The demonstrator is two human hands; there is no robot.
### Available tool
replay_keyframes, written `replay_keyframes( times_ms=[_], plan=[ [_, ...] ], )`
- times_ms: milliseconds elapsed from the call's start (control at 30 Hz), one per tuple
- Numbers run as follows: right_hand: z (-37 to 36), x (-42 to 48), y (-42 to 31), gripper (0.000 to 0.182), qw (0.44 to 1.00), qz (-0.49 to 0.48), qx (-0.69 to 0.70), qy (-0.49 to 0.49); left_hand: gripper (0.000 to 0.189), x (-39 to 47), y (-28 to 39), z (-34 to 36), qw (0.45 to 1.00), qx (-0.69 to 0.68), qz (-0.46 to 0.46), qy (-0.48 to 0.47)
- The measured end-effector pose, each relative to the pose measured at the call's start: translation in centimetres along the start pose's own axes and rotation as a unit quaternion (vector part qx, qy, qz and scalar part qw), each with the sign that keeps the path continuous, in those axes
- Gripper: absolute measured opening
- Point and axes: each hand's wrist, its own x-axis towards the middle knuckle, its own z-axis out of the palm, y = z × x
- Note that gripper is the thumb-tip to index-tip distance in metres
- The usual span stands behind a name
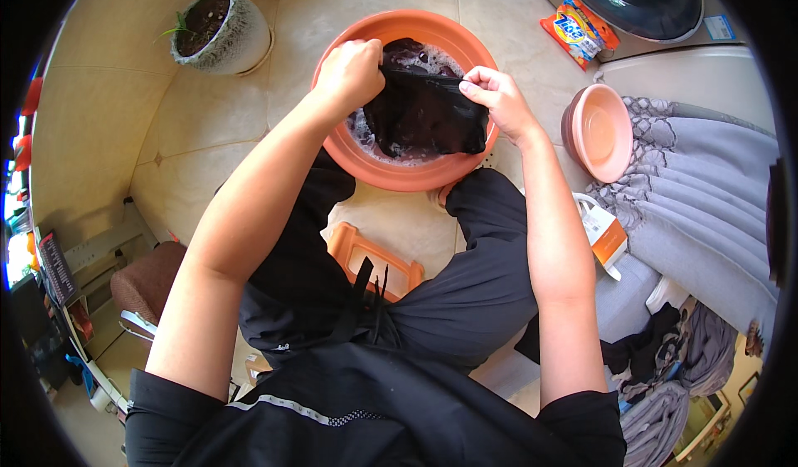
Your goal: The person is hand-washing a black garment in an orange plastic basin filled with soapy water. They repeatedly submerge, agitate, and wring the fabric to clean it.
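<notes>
Dark wet cloth [430,114] is stretched between my two hands over an orange plastic basin [405,180]. My left hand [352,71] is closed in a fist on the cloth's left end, near the basin's left rim. Thumb and fingers of my right hand [495,96] pinch its upper right edge. The cloth's lower part hangs down towards the soapy water [399,157]. Behind it, more dark fabric [402,49] lies among white suds [436,58]. How far the held cloth dips into the water cannot be told.
A potted plant [215,30] stands at upper left. To the right are a Tide detergent bag [580,30], stacked pink bowls [601,133] and a white and orange carton [601,230] beside a grey-draped sofa [704,186]. Between my legs is an orange plastic stool [374,252]. Clothes [667,348] lie heaped at lower right.
</notes>
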Motion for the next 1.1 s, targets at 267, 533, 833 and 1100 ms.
replay_keyframes(
  times_ms=[267, 533, 833, 1100],
  plan=[
    [1.3, 0.4, 0.8, 0.025, 0.963, 0.001, -0.269, 0.005, 0.022, 0.6, -2.9, -0.9, 0.978, -0.183, -0.021, -0.095],
    [3.1, 1.7, 0.2, 0.021, 0.895, 0.000, -0.354, 0.272, 0.034, -0.6, -3.4, 0.0, 0.784, -0.492, -0.136, -0.352],
    [7.2, 1.5, 2.4, 0.034, 0.943, -0.007, -0.325, 0.071, 0.047, -2.8, 1.3, 2.8, 0.722, -0.600, -0.248, -0.239],
    [5.2, 1.9, 1.8, 0.027, 0.963, -0.027, -0.246, 0.103, 0.027, -2.5, 0.8, -1.0, 0.739, -0.530, -0.131, -0.395]
  ],
)
